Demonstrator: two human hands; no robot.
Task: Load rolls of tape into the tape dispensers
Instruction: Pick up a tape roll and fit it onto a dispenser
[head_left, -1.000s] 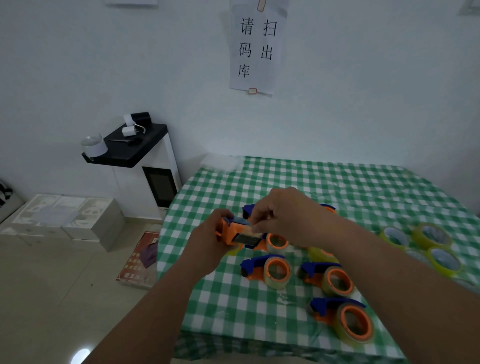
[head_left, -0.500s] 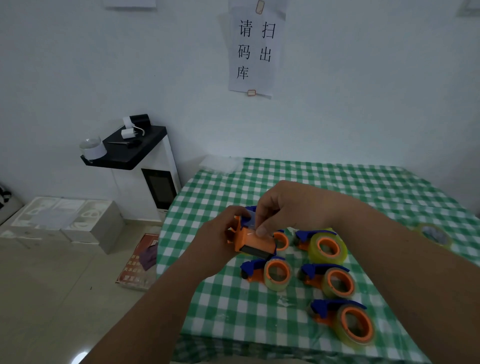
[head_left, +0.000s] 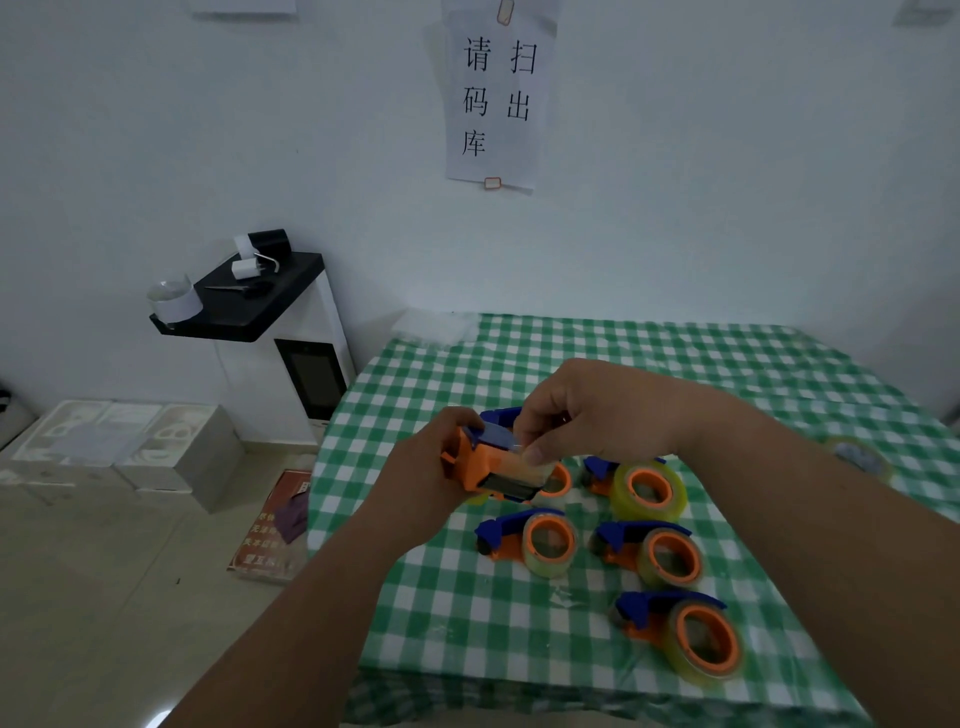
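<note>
My left hand grips an orange and blue tape dispenser held above the table. My right hand pinches the tape end at the dispenser's top, thumb pressed on the tape. On the green checked tablecloth lie several loaded dispensers: one just below the held one, another to its right, one nearest me, and one with a yellowish roll behind them. A further blue dispenser part shows behind my hands.
A loose tape roll lies on the right, partly hidden by my right forearm. A white cabinet with a black top stands left of the table. Grey boxes and a red packet lie on the floor.
The held dispenser has turned and risen slightly. My right hand shifted from its side to pinching the tape at its top. The view moved left, hiding the loose rolls.
</note>
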